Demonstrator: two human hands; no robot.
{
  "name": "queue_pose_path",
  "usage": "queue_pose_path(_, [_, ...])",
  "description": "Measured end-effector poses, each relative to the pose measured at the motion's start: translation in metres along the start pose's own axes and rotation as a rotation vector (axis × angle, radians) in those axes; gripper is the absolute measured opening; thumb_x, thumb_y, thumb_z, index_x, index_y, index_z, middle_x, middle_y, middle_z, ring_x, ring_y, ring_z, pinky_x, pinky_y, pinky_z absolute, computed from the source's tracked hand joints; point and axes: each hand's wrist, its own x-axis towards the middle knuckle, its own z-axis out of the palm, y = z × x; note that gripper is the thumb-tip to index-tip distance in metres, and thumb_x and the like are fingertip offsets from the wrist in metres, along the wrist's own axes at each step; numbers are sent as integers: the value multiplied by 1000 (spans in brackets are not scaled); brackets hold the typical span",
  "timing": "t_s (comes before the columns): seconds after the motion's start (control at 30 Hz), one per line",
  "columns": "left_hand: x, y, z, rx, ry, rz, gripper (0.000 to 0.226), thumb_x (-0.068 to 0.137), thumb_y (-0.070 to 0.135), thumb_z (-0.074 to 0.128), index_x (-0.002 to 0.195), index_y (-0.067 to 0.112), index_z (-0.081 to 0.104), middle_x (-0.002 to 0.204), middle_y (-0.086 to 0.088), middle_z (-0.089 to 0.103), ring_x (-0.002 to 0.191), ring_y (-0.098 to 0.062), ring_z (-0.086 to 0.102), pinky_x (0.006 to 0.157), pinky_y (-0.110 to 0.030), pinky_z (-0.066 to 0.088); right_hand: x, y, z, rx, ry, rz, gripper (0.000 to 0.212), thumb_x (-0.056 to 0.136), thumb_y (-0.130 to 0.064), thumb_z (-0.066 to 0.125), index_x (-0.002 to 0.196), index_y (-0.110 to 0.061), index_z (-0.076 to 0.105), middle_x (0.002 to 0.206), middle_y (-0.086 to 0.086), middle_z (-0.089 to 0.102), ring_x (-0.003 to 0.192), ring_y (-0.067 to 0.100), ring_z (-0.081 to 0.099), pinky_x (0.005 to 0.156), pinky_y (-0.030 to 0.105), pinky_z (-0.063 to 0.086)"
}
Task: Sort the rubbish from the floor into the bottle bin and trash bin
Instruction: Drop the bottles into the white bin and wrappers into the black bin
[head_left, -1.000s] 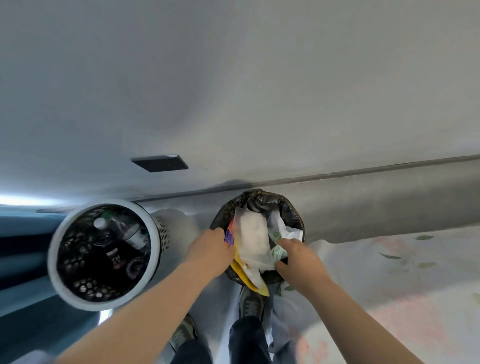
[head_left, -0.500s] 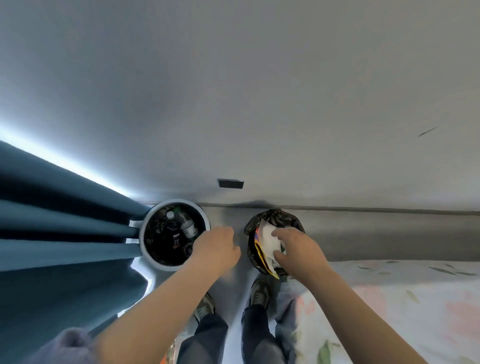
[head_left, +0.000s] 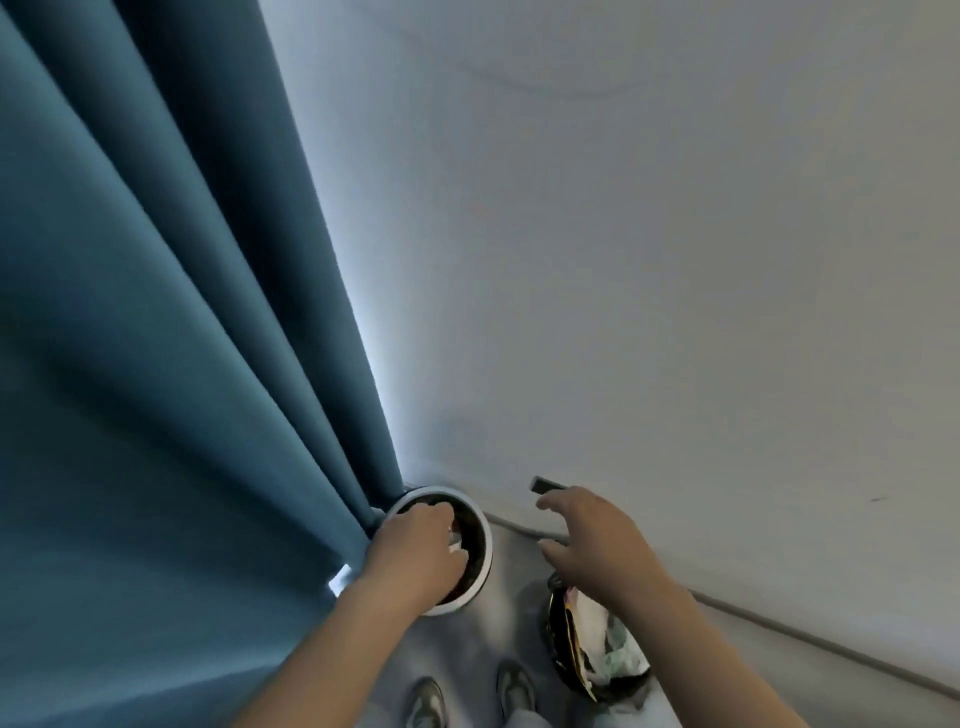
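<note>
The trash bin (head_left: 555, 631), lined with a black bag, stands on the floor at the lower right and holds white paper (head_left: 597, 631) and a yellow-edged wrapper (head_left: 574, 644). My right hand (head_left: 592, 543) hovers above it with the fingers spread and nothing in them. To the left stands the white-rimmed bottle bin (head_left: 480, 519). My left hand (head_left: 415, 553) hangs over its opening, back towards me, fingers loosely curled; I see nothing held in it. It hides most of the bin's inside.
A blue curtain (head_left: 156, 364) fills the left side and touches the bottle bin. A white wall with a dark plate (head_left: 545, 486) rises behind both bins. My shoes (head_left: 514, 686) stand on the grey floor just in front of the bins.
The view has risen and swung left. My right hand let go of the white paper and lifted off the trash bin. My left hand moved from the trash bin to over the bottle bin.
</note>
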Motion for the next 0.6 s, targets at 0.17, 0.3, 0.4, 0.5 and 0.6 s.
queue_pose_path(0.17, [-27, -26, -28, -120, 58, -196, 34, 87, 39, 54, 116, 20, 54, 117, -1, 60, 109, -23, 57, 93, -34, 48, 20, -43, -21, -67, -34, -165, 48, 86, -29, 56, 134, -28, 48, 135, -8, 51, 126, 11, 47, 102, 25, 37])
queue_pose_path(0.3, [-48, -41, -45, -189, 156, -368, 29, 89, 38, 53, 106, 15, 52, 115, -4, 58, 107, -25, 57, 87, -32, 47, 40, -79, -30, -139, -135, -338, 47, 85, -28, 57, 131, -28, 50, 130, -6, 55, 119, 14, 51, 97, 27, 42])
queue_pose_path(0.4, [-72, -49, -48, -250, 232, -510, 36, 90, 42, 51, 113, 16, 52, 118, -2, 58, 110, -24, 56, 90, -31, 47, 51, -108, -32, -223, -194, -489, 46, 85, -24, 56, 130, -28, 51, 126, -6, 56, 116, 14, 53, 94, 27, 45])
queue_pose_path(0.5, [-105, -60, -42, -306, 299, -664, 38, 90, 41, 50, 119, 18, 51, 119, -1, 57, 111, -23, 55, 90, -29, 45, 54, -142, -29, -291, -234, -627, 44, 82, -23, 55, 126, -27, 54, 124, -6, 58, 114, 15, 55, 91, 27, 46])
queue_pose_path(0.6, [-145, -71, -28, -335, 343, -823, 39, 91, 40, 48, 122, 17, 49, 122, -2, 55, 114, -22, 54, 91, -29, 44, 43, -178, -17, -335, -297, -818, 47, 81, -28, 56, 128, -28, 53, 126, -6, 58, 113, 15, 55, 93, 29, 47])
